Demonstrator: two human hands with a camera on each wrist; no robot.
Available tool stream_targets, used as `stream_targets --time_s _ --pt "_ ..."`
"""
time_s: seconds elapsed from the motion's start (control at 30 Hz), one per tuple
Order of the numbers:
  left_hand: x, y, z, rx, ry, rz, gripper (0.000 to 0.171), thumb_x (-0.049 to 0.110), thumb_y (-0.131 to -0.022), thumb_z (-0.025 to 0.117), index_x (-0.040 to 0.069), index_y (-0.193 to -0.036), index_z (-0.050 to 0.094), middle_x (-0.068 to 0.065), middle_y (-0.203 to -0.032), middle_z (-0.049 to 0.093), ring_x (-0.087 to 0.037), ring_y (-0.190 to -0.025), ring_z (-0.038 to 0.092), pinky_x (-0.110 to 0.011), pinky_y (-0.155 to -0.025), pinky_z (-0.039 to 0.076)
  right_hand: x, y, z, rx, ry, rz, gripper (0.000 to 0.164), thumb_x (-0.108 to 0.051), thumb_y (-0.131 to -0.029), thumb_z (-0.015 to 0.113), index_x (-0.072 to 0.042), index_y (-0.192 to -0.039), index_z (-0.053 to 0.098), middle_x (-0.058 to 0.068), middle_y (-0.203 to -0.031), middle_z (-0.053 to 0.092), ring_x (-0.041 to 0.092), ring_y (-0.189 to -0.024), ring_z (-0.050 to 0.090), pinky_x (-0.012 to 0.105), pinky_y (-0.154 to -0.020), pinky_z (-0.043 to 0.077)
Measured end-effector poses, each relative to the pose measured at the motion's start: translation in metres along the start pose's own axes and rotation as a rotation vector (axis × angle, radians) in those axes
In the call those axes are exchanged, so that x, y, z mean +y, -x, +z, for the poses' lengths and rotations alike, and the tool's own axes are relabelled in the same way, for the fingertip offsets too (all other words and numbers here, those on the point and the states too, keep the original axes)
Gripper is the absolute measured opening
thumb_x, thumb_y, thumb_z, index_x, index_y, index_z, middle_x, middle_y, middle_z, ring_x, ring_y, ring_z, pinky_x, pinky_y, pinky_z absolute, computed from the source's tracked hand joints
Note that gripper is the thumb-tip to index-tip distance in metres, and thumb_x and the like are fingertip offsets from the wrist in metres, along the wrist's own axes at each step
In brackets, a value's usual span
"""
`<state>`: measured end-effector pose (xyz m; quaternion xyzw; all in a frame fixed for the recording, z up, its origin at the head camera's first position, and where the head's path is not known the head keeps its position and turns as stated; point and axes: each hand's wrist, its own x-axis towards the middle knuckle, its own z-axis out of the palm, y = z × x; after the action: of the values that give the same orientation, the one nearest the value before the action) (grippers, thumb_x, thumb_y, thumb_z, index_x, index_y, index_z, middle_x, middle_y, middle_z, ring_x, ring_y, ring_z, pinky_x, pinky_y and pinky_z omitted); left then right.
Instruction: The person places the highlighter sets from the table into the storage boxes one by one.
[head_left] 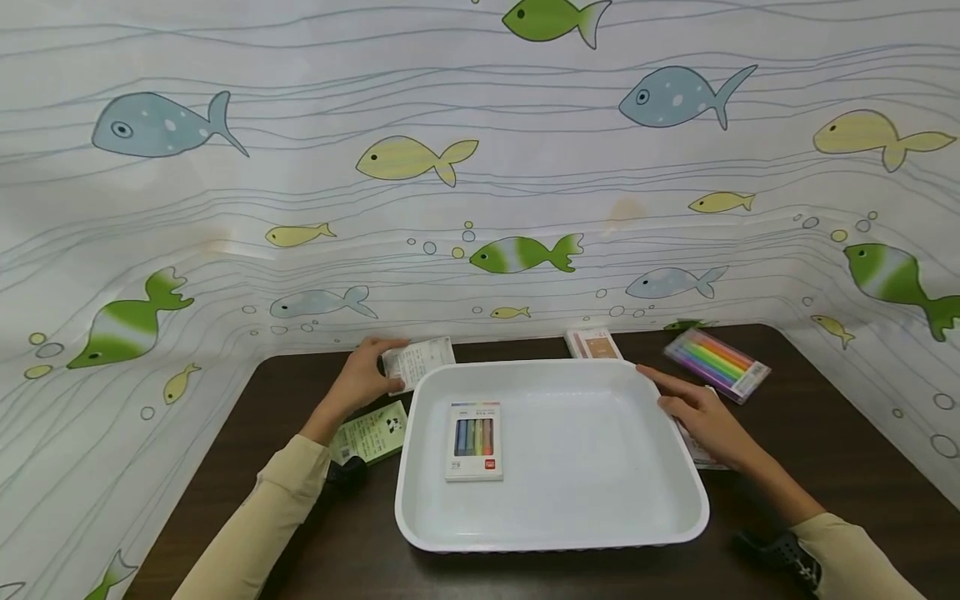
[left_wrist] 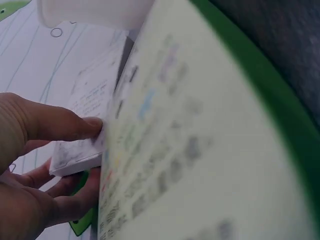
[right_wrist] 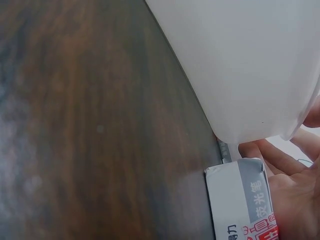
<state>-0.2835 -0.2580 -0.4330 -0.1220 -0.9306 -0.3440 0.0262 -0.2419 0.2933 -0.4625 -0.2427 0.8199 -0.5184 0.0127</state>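
The left hand (head_left: 365, 377) pinches a slim white box (head_left: 423, 362), its thumb pressed flat on the printed face and the other fingers bent beneath, with only the box's thickness between. That box lies at the back of the dark wood-grained counter (head_left: 277, 392), just beyond the left far corner of a glossy white plastic tray (head_left: 577, 467) with rounded corners. It is thin cardboard with crisp edges and lines of small grey print, too blurred to read with any confidence.

The right hand (head_left: 697, 417) touches the tray's right far corner, its fingers loosely extended along the rim. Near it lies a white and grey carton (right_wrist: 237, 200) with red print, on which "荧光笔" can be read.

A green box (head_left: 375, 435) with small text and a panda picture lies beside the left wrist. In the tray sits a white crayon box (head_left: 474, 442), its window showing coloured sticks above a red square logo. A clear plastic pack of rainbow pens (head_left: 717, 364) bears a white label; a white box with a brownish panel (head_left: 594, 344) stands partly hidden behind the tray.
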Motion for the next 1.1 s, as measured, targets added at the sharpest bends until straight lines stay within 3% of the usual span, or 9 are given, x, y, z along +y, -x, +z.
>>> stream_targets --time_s 0.17,0.4,0.57,0.67,1.1 --pt "-0.003 0.004 -0.002 0.017 0.085 -0.034 0.065 0.003 -0.088 0.079 0.008 -0.148 0.055 -0.024 -0.148 0.041 -0.047 -0.128 0.044 -0.058 -0.090 0.050 0.001 0.003 0.003 0.007 -0.008 0.031 0.046 -0.019 -0.111 0.046 -0.020 -0.157 0.045 0.014 -0.155 0.043 0.016 -0.120 0.062 0.034 -0.082 0.058" --pt "-0.005 0.007 -0.008 -0.003 0.300 -0.111 0.052 -0.004 -0.094 0.064 0.001 -0.145 0.055 -0.025 -0.149 0.038 -0.045 -0.120 0.049 -0.045 -0.077 0.056 0.001 0.004 0.003 0.005 -0.013 0.027 0.046 -0.019 -0.111 0.046 -0.020 -0.157 0.044 0.015 -0.155 0.043 0.017 -0.117 0.064 0.037 -0.078 0.059" --pt "-0.004 0.002 -0.014 -0.036 0.455 -0.218 0.052 -0.005 -0.098 0.062 0.001 -0.148 0.051 -0.024 -0.144 0.043 -0.039 -0.109 0.057 -0.044 -0.084 0.057 -0.002 0.001 0.000 0.001 -0.026 0.030 0.046 -0.020 -0.111 0.045 -0.019 -0.157 0.043 0.019 -0.155 0.042 0.021 -0.115 0.066 0.040 -0.074 0.060" --pt "-0.003 -0.001 -0.016 -0.059 0.520 -0.248 0.054 -0.006 -0.099 0.062 0.001 -0.151 0.048 -0.025 -0.139 0.045 -0.038 -0.109 0.059 -0.045 -0.091 0.055 -0.004 0.001 -0.002 0.014 -0.018 0.037 0.046 -0.019 -0.111 0.044 -0.017 -0.157 0.043 0.021 -0.154 0.042 0.021 -0.112 0.067 0.040 -0.072 0.061" --pt "-0.008 0.003 -0.017 -0.052 0.579 -0.283 0.056 -0.008 -0.099 0.058 0.001 -0.153 0.044 -0.027 -0.143 0.043 -0.039 -0.110 0.061 -0.048 -0.094 0.053 -0.004 -0.002 -0.001 0.014 0.007 0.026 0.046 -0.018 -0.111 0.044 -0.016 -0.157 0.044 0.019 -0.153 0.044 0.020 -0.113 0.067 0.037 -0.075 0.060"
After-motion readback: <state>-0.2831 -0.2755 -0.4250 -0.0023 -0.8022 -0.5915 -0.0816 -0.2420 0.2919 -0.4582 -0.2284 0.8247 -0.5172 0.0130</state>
